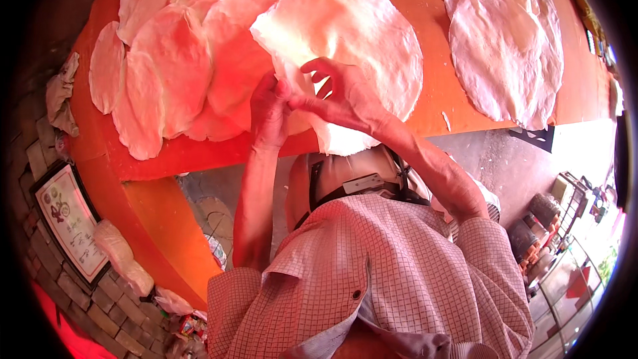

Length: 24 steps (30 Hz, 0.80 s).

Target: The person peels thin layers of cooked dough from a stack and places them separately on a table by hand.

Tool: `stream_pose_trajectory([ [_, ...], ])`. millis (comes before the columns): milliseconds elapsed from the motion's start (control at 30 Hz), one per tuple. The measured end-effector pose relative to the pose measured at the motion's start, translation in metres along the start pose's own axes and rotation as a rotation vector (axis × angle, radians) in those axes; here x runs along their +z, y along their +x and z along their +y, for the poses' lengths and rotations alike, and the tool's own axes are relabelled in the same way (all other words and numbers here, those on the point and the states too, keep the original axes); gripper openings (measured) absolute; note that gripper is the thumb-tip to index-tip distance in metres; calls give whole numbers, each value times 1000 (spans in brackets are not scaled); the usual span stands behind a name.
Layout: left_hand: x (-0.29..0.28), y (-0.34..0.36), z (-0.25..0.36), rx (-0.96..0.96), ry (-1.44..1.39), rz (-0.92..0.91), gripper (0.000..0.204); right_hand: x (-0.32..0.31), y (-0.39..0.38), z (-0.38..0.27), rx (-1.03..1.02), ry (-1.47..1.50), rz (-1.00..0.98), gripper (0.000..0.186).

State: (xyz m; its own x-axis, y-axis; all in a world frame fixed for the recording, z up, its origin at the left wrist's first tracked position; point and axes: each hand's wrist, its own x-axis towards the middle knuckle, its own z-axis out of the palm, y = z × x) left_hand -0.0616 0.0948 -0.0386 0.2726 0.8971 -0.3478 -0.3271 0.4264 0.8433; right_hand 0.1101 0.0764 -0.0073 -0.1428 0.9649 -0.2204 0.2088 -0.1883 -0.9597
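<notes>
A large thin round sheet, pale like flatbread or dough [379, 33], lies on top at the middle of the orange table and hangs over its near edge. My left hand [271, 103] is closed at the sheet's left edge, thumb and fingers pinched on it. Beside it, my right hand [342, 96] reaches over the same edge with its fingers curved and apart. A gap shows between its thumb and fingers, and its thumb comes close to my left fingertips. Part of the edge is hidden behind both hands.
Several overlapping thin sheets [169, 60] cover the table's left side, and another pile [502, 46] lies at the right. Small scraps [446, 120] dot the orange tabletop [432, 86]. A framed picture [70, 219] stands on the brick floor at left; a wire rack [575, 199] is at right.
</notes>
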Motion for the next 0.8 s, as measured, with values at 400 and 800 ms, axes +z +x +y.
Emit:
stream_pose_trajectory([
  [400, -11, 11, -7, -112, 85, 384, 23, -33, 10, 17, 22, 67, 56, 19],
  [800, -98, -8, -20, -81, 57, 294, 26, -323, -25, -72, -163, 160, 509, 25],
])
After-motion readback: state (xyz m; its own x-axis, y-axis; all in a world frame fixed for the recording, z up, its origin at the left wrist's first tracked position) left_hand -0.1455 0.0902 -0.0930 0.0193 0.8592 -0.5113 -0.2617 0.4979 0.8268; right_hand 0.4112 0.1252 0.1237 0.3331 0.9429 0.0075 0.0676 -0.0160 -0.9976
